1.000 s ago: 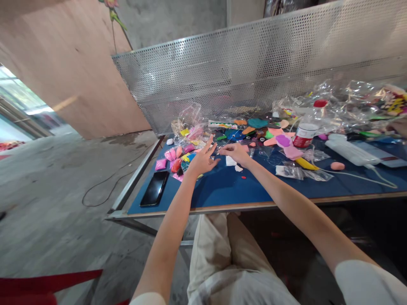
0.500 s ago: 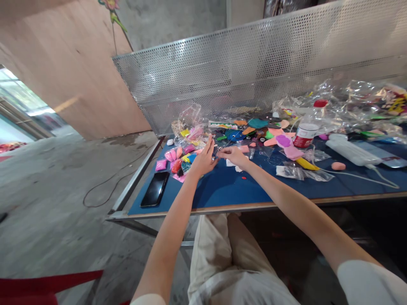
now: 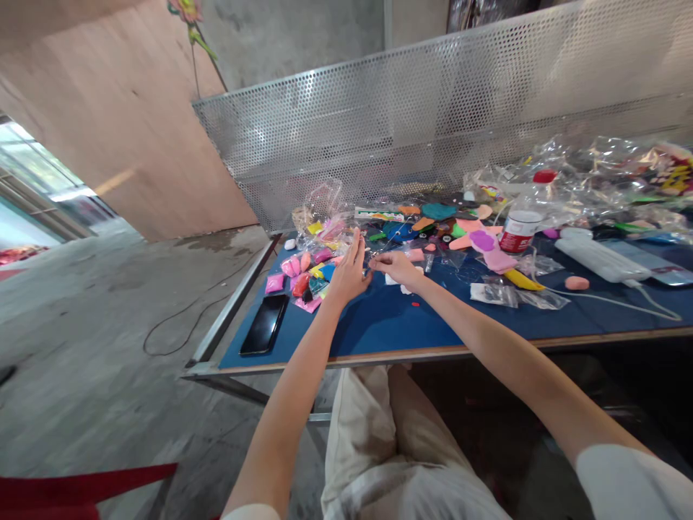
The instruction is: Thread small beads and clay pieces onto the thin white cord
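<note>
My left hand [image 3: 349, 272] reaches over the blue table [image 3: 379, 321], fingers stretched out and upward, next to a heap of small coloured clay packets [image 3: 308, 271]. My right hand [image 3: 398, 266] is just to its right, fingers pinched together on something small and clear that I cannot make out. The two hands nearly touch at the fingertips. White clay scraps [image 3: 403, 287] lie under the right wrist.
A black phone [image 3: 264, 323] lies at the table's left front. A red-capped white bottle [image 3: 520, 220], a white power bank [image 3: 600, 261] with cable, flat coloured clay shapes [image 3: 433, 217] and clear plastic bags [image 3: 595, 180] fill the back. A perforated metal screen [image 3: 433, 123] stands behind.
My left hand's spread fingers have drawn together and moved closer to the right hand. The right hand has shifted slightly left; both stay over the same spot.
</note>
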The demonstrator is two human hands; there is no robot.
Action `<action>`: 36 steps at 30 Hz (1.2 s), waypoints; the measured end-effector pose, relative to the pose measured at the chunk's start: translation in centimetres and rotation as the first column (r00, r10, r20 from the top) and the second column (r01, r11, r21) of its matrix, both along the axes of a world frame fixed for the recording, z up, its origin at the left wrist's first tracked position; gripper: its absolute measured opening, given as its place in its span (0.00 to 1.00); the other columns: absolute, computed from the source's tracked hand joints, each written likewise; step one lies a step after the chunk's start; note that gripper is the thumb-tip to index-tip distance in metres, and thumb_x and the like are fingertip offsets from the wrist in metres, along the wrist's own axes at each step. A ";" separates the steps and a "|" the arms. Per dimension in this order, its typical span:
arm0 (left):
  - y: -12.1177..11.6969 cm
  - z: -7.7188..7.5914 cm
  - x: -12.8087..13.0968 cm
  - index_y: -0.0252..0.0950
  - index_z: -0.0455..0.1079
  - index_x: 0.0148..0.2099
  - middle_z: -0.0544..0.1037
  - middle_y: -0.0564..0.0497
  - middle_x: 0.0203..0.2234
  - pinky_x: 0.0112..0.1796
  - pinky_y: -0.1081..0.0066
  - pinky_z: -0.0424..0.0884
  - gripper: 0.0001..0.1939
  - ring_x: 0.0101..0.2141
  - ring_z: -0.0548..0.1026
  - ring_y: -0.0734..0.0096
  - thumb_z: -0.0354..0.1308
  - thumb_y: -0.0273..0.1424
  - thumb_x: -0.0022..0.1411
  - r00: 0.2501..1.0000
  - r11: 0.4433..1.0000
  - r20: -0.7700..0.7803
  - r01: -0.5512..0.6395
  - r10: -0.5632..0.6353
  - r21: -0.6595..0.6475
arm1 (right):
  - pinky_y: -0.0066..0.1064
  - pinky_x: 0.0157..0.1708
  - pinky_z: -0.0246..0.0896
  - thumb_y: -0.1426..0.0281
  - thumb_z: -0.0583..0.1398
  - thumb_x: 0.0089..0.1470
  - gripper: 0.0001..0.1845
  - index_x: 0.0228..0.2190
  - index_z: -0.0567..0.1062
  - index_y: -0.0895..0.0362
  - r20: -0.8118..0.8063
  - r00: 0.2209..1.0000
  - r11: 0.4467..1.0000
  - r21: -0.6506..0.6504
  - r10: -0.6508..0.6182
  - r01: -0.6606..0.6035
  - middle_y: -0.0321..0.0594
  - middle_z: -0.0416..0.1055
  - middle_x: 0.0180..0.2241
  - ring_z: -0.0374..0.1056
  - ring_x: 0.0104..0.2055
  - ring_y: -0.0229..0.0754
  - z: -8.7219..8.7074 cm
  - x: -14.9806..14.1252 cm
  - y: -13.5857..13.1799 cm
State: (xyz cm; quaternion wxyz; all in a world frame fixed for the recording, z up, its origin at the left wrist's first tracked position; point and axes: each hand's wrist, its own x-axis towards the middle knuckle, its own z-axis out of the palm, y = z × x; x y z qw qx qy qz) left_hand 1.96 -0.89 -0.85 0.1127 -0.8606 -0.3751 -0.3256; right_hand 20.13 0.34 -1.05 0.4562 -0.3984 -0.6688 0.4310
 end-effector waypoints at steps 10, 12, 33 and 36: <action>-0.4 0.8 -0.7 0.45 0.79 0.52 0.74 0.43 0.61 0.55 0.49 0.71 0.14 0.55 0.75 0.49 0.58 0.41 0.70 0.992 0.984 0.065 -0.120 0.112 0.133 | 0.31 0.30 0.64 0.56 0.65 0.52 0.16 0.29 0.83 0.57 0.090 0.994 0.992 0.113 -0.067 0.057 0.42 0.81 0.30 0.69 0.26 0.38 0.7 1.1 0.2; -0.6 0.8 -0.6 0.46 0.80 0.51 0.75 0.43 0.58 0.55 0.48 0.70 0.15 0.53 0.75 0.47 0.59 0.44 0.69 0.983 0.974 0.101 -0.165 0.150 0.153 | 0.30 0.28 0.63 0.58 0.64 0.53 0.14 0.29 0.82 0.57 0.111 0.992 0.991 0.125 -0.059 0.045 0.41 0.80 0.29 0.68 0.23 0.37 0.9 1.3 0.1; -0.7 1.6 -0.8 0.43 0.80 0.47 0.85 0.49 0.45 0.46 0.65 0.69 0.12 0.44 0.82 0.63 0.56 0.38 0.73 0.973 0.988 -0.209 -0.071 0.099 0.137 | 0.30 0.24 0.66 0.57 0.65 0.57 0.16 0.29 0.80 0.57 0.119 0.993 0.998 0.067 -0.008 0.000 0.37 0.74 0.19 0.68 0.19 0.39 1.3 1.3 -0.5; -1.0 1.9 -1.0 0.44 0.80 0.47 0.86 0.50 0.44 0.45 0.63 0.67 0.13 0.43 0.82 0.63 0.54 0.39 0.74 0.978 0.992 -0.185 -0.076 0.095 0.104 | 0.31 0.27 0.66 0.57 0.65 0.56 0.16 0.29 0.81 0.57 0.103 0.995 0.994 0.110 -0.009 -0.002 0.37 0.74 0.19 0.69 0.20 0.39 1.2 1.4 -0.2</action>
